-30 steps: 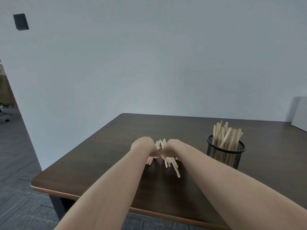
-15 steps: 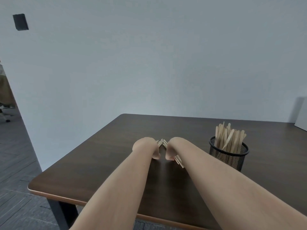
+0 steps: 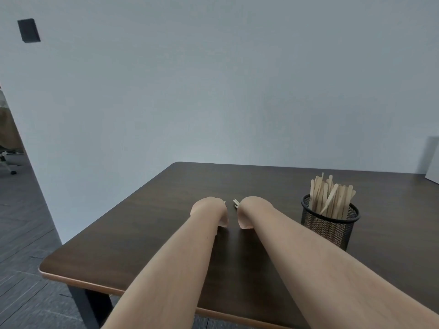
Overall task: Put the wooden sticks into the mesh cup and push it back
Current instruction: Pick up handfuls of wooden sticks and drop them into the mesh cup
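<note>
A black mesh cup (image 3: 329, 227) stands on the dark wooden table (image 3: 147, 229) at the right, holding several pale wooden sticks (image 3: 330, 198) upright. My left hand (image 3: 210, 210) and my right hand (image 3: 248, 211) rest side by side near the table's middle, fingers curled down and away from the camera. A few stick tips (image 3: 236, 203) poke out beyond my right hand, and one small tip shows at my left hand. The rest of the loose sticks lie hidden under both hands. The cup stands about a hand's width right of my right forearm.
The table's left front corner (image 3: 45, 269) is rounded, with a dark leg beneath it. A white wall rises right behind the table. A pale object (image 3: 432, 160) stands at the far right edge. To the left, grey floor runs through a doorway.
The loose sticks that fanned out between my hands are now almost wholly covered. Both hands have closed in over them and then parted slightly. The cup has not moved.
</note>
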{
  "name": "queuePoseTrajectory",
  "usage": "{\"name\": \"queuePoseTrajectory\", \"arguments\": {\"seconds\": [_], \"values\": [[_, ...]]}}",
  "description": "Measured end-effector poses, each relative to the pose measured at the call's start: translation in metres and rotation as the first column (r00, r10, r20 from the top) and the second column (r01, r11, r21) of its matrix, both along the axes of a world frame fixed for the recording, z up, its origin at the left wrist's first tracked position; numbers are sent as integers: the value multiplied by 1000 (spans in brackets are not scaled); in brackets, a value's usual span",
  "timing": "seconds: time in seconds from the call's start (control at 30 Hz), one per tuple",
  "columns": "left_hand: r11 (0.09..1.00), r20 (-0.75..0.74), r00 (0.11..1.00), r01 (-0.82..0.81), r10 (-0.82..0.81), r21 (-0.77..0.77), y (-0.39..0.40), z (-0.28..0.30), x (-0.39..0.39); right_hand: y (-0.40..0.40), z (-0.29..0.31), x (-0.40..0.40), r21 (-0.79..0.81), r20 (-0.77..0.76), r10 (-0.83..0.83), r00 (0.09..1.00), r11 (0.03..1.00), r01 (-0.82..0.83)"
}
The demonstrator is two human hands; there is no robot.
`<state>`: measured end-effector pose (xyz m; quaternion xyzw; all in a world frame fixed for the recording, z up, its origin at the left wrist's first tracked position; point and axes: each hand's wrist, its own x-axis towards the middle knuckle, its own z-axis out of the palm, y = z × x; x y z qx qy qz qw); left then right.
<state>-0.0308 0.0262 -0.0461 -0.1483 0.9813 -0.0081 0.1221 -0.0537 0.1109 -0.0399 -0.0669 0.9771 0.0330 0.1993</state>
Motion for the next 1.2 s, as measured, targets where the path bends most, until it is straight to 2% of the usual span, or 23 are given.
{"name": "queuePoseTrajectory", "arguments": {"seconds": [0.17, 0.47, 0.57, 0.7, 0.77, 0.87, 0.93, 1.03, 1.1, 1.2], "values": [[999, 22, 1000, -15, 14, 45, -2, 3, -3, 0, -2, -5, -23, -30, 15, 999, 1000, -15], [1000, -19, 1000, 1, -1, -6, -4, -15, -13, 1, -15, -7, -104, -99, -33, 995, 994, 22], [996, -4, 999, -53, 54, 77, -2, -12, -12, 2, -20, -8, -169, -98, -66, 993, 984, 49], [919, -40, 977, -183, 210, 350, -5, -12, -10, 8, -25, -9, -264, -120, -99, 988, 962, 64], [905, -78, 972, -174, 221, 388, -8, -14, -7, 11, -26, -9, -374, -119, -192, 974, 918, 135], [908, -181, 955, -149, 235, 392, -11, -21, -3, 15, -28, -10, -633, -94, -414, 905, 727, 267], [875, -239, 927, -157, 291, 458, -12, -24, 0, 16, -29, -10, -739, -83, -487, 869, 615, 274], [793, -370, 838, -116, 401, 598, -10, -19, 4, 18, -29, -6, -780, -138, -492, 859, 588, 212], [770, -491, 750, -37, 443, 638, -7, -14, 7, 19, -28, -4, -796, -190, -481, 856, 586, 153], [734, -605, 629, 79, 488, 675, -3, -6, 9, 17, -19, -3, -850, -226, -512, 829, 519, 89]]}}
